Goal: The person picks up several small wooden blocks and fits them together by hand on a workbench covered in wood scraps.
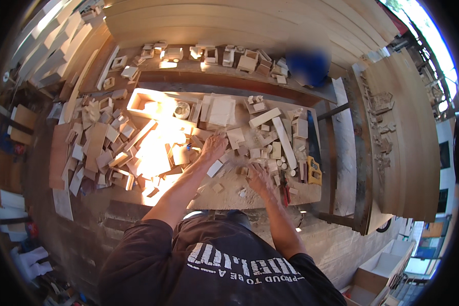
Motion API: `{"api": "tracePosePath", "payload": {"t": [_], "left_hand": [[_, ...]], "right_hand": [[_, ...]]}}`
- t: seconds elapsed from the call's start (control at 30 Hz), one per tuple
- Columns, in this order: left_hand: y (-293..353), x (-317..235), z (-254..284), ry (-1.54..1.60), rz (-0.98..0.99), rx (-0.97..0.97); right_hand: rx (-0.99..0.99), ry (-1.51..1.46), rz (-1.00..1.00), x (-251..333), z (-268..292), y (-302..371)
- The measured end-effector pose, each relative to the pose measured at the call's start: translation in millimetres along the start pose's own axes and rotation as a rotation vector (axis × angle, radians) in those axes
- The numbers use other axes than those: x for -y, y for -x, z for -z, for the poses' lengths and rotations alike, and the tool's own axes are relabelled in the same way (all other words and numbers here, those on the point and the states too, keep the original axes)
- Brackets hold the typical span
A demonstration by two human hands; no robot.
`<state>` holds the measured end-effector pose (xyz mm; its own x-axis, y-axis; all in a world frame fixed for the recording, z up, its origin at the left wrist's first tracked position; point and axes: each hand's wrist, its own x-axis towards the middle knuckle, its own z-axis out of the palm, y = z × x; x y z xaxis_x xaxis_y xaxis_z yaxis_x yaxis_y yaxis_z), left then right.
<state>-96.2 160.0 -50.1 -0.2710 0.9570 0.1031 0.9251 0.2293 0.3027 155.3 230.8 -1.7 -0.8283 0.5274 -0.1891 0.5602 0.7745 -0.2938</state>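
Observation:
My left hand (215, 146) reaches in over the middle of the wooden workbench (204, 196), among loose wood pieces. Close to its fingertips lies a pale square wood block (235, 137). Its fingers are too small and indistinct to tell whether they hold anything. To the right and nearer me, my right hand (259, 178) is low over the bench, slightly blurred, its fingers apart with nothing visible in them. Small wood blocks and short round dowels (282, 164) lie just beyond it. A white-faced block (214, 168) lies between my forearms.
Heaped wood offcuts (102, 140) cover the left side, partly in glaring sunlight. Behind stands a wooden box (150, 99) beside a roll of tape (181, 109). A handsaw with a yellow handle (314, 171) lies at right. Wooden toy vehicles (171, 53) line the back shelf.

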Motion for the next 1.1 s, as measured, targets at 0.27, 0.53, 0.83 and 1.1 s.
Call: {"api": "tracePosePath", "payload": {"t": [0.27,0.53,0.83,1.1], "left_hand": [[-8,-1,5,0.364,0.126,-0.025],[58,-28,41,1.619,0.551,0.043],[75,-84,132,1.551,0.315,-0.028],[78,-102,172,1.24,0.071,-0.104]], "right_hand": [[-0.06,-0.054,-0.032,-12,-22,-3],[-0.101,-0.658,-0.115,1,29,1],[-0.091,-0.776,0.089,17,83,13],[-0.126,-0.744,0.256,27,118,18]]}}
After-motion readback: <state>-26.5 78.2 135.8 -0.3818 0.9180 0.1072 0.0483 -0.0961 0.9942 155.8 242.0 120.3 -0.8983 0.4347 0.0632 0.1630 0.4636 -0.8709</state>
